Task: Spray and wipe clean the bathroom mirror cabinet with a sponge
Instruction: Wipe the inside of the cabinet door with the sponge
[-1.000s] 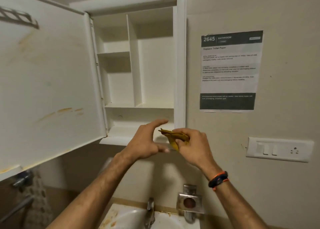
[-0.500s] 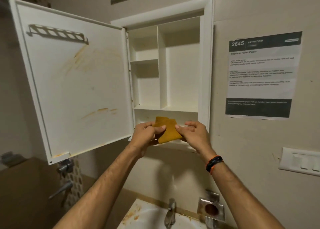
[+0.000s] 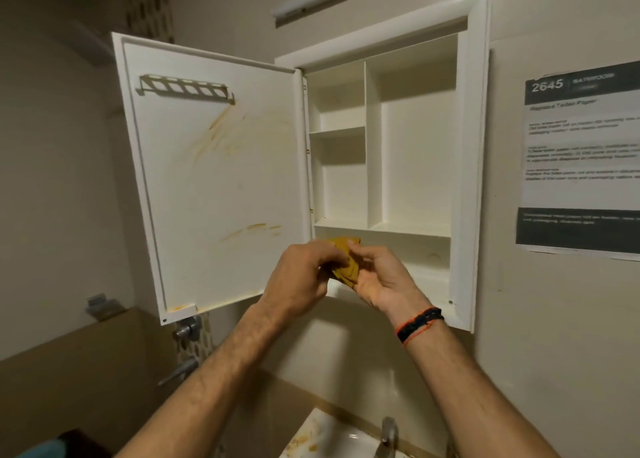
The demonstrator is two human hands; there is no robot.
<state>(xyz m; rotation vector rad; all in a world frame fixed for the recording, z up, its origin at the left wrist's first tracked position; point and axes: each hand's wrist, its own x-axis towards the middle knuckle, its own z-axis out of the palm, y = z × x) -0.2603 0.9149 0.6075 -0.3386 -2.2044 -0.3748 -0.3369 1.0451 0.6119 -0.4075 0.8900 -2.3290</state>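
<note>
Sponge [image 3: 343, 261], a thin mustard-yellow sheet folded on itself, sits bunched between both hands just in front of the bathroom mirror cabinet [image 3: 471, 180]. Head view: the left hand [image 3: 298, 284] curls its fingers over the sponge's near side while the right hand [image 3: 381, 281] cups it from below with thumb and fingers closed on the folds, so both have firm hold of it. The cabinet's lowest shelf lies directly behind the hands; the open door [image 3: 214, 180], swung out to the left, stands just beside the left hand and reaches up and left from it. Orange-brown streaks [image 3: 214, 128] run down the door's inner face, with more smears [image 3: 256, 229] lower down, close above the left hand. Judging by that, the left hand is nearer the soiled door, and nothing stands between. A printed notice [image 3: 581, 152] hangs on the wall to the right; a stained basin [image 3: 322, 437] and tap [image 3: 388, 433] sit below. No spray bottle shows.
</note>
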